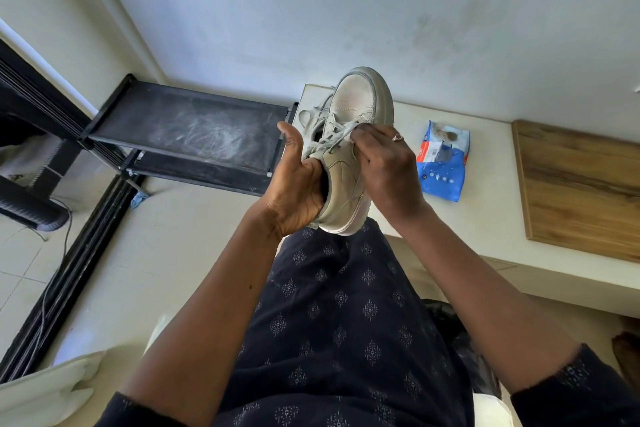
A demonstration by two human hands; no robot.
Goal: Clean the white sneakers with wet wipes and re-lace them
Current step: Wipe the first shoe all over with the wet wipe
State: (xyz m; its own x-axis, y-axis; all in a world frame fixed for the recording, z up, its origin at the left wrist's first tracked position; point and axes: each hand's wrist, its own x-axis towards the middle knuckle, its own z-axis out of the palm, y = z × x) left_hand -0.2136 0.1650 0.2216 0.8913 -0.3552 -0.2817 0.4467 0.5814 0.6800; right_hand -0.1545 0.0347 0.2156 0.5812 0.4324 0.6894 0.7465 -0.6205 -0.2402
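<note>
White wall fills the upper half of the frame; pale floor (156,253) runs along the left and lower left.

Setup: white table (491,204) at right of centre. On it:
- blue wet-wipes pack (443,163), lying flat, just right of my right hand
- wooden board (581,184) at the far right edge, well apart from the pack

Black shelf rack (194,128) stands left of centre, its top dusty and scuffed. A thin cable (45,288) trails over the floor at lower left.

Sneaker (353,107): held in the air at the centre of the frame, above my lap and off the table. Toe points to the top of the frame, heel toward me, sole turned to the right. The upper looks greyish and soiled. Laces (332,135) are threaded through the eyelets, with loose loops hanging on the left side.

Left hand (294,191): grips the heel end, palm cupped against the collar, thumb standing up on the left side. My fingers curl round the back of the shoe; their tips are hidden.

Right hand (388,166): fingers (363,135) drawn narrow, pinching a lace at the right-hand eyelet row, knuckles resting against the shoe's side. A ring (397,137) shows on this hand.

Lower frame: both forearms reach up from the bottom corners, over my dark garment (346,305) printed with small pale motifs.
</note>
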